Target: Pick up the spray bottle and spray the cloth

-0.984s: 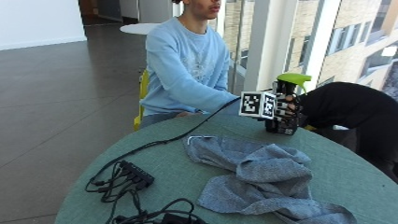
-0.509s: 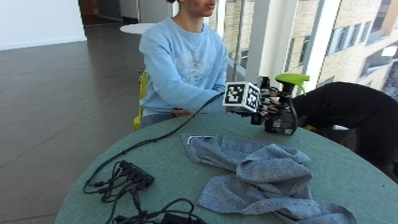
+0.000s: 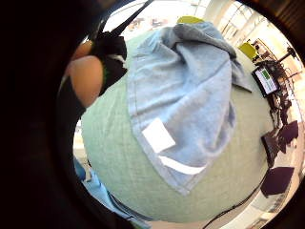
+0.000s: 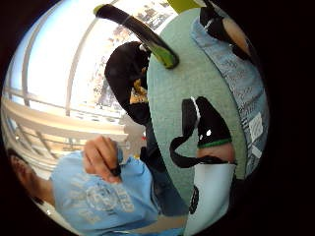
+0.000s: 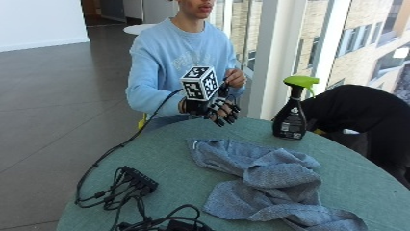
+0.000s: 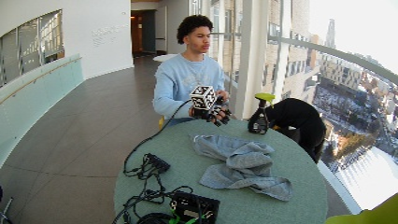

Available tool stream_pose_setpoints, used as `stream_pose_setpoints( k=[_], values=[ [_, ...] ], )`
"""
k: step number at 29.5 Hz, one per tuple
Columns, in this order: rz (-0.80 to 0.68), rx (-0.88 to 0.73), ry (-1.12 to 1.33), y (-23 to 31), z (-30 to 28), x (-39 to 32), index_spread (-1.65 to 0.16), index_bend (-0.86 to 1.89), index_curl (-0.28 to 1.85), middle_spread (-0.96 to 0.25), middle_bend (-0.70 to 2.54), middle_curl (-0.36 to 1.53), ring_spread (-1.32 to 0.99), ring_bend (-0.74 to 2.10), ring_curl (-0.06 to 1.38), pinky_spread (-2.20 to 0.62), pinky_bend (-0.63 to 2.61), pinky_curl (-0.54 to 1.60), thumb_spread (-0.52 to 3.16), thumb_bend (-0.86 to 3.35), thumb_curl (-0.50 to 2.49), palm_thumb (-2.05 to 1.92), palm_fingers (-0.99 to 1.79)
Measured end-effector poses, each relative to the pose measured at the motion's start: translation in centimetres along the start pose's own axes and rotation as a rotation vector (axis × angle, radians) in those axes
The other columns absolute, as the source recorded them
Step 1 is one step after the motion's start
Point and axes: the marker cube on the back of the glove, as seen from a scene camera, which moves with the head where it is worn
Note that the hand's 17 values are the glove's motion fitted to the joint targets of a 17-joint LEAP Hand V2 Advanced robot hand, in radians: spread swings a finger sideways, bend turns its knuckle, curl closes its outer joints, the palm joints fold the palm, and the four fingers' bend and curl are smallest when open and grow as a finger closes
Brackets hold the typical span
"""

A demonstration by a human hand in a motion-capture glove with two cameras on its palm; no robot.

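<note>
Green-capped, the spray bottle [image 5: 292, 111] stands upright on the worktop [image 5: 160, 163], apart from our gloved right hand [image 5: 214, 106], whose fingers [image 5: 225, 114] hang relaxed, holding nothing. We judge a reach across to its neck best, trigger facing the crumpled grey cloth [image 5: 269, 180]. We cannot tell how much liquid the dark bottle holds.

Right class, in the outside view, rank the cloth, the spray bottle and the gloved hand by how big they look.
1. cloth, clearly largest.
2. spray bottle.
3. gloved right hand, close to the bottle in size, so that order is unsure.
</note>
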Motion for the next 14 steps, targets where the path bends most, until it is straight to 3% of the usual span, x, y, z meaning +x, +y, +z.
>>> stream_pose_setpoints(
  k=[14],
  values=[
    [0.012,-0.016,0.165,6.3,-2.5,3.2,-0.34,0.16,0.26,-0.09,0.28,0.43,-0.04,0.29,0.34,0.18,0.24,0.35,1.18,-0.01,0.47,0.83,0.74]
  ],
)
